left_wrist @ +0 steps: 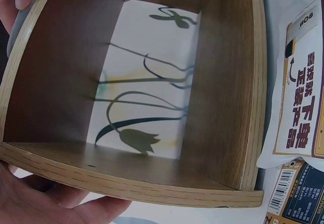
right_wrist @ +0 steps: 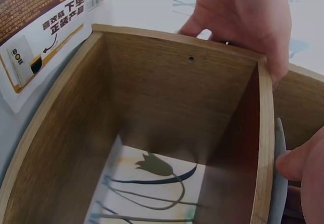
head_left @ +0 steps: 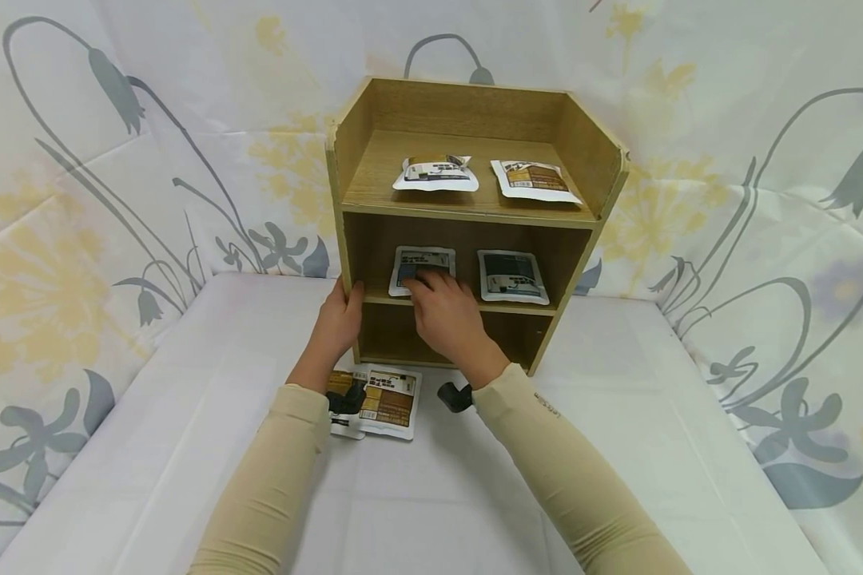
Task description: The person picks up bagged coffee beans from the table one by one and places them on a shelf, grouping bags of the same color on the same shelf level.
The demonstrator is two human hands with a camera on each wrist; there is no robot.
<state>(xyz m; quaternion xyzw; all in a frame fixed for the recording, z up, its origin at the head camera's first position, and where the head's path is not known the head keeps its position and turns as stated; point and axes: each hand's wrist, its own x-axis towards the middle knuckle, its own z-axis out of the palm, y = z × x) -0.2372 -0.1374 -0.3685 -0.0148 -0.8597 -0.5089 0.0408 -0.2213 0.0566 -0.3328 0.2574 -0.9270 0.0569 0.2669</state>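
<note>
Left hand: (head_left: 338, 323) clamped on the left side panel of the wooden shelf unit, (head_left: 467, 213) thumb at the front edge, fingers along the outer face.
Right hand: (head_left: 447, 315) thumb and fingers on the left middle packet; (head_left: 424, 257) whether they pinch or only press it cannot be told.
Left middle packet position: flat on the middle shelf, near its front edge, partly covered by the right hand.
Right middle packet: (head_left: 512, 267) dark green, apart from the left one on the same shelf.
Top shelf: two brown-and-white packets, (head_left: 535, 180) side by side, apart.
White tabletop: (head_left: 618, 439) two brown packets (head_left: 388, 403) lie before the unit, overlapping, one partly hidden by the left wrist.
</note>
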